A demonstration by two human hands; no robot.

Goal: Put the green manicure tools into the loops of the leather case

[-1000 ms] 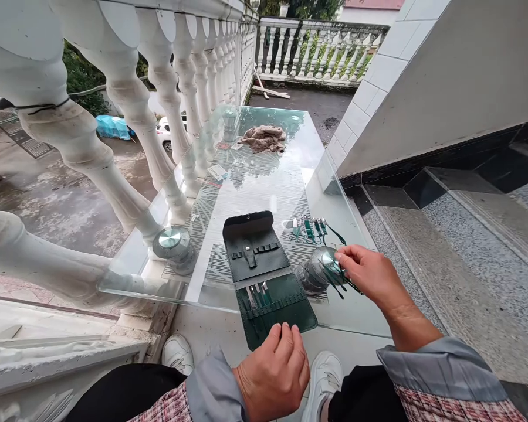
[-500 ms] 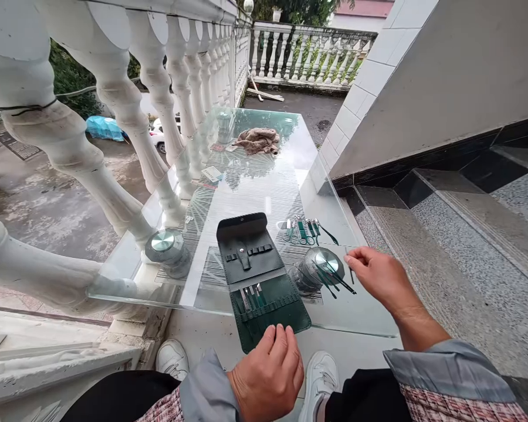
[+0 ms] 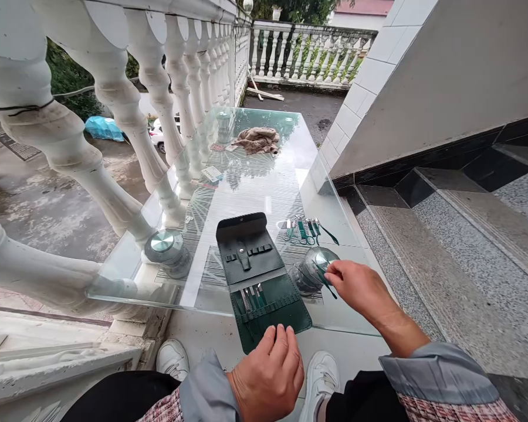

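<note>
A dark green manicure case [image 3: 259,266] lies unfolded on the glass table, its near end past the edge. Several slim metal-tipped tools [image 3: 253,296] sit in its loops, on the left side. My left hand [image 3: 268,372] is closed at the case's near edge, fingers pressed together. To the right, my right hand [image 3: 361,290] pinches at a few thin green tools [image 3: 322,272] lying above a table leg; what is between its fingertips is too small to make out. Farther back lies a row of green-handled nail clippers and scissors [image 3: 308,230].
The glass table [image 3: 255,181] carries a crumpled brown cloth [image 3: 257,140] and a small card [image 3: 212,173] farther back. White balusters [image 3: 149,111] stand along the left. Stone steps [image 3: 449,234] rise on the right. My shoes [image 3: 323,375] are below the near edge.
My right hand has moved left, over the loose green tools, and now covers part of them. My left hand and the case have stayed put.
</note>
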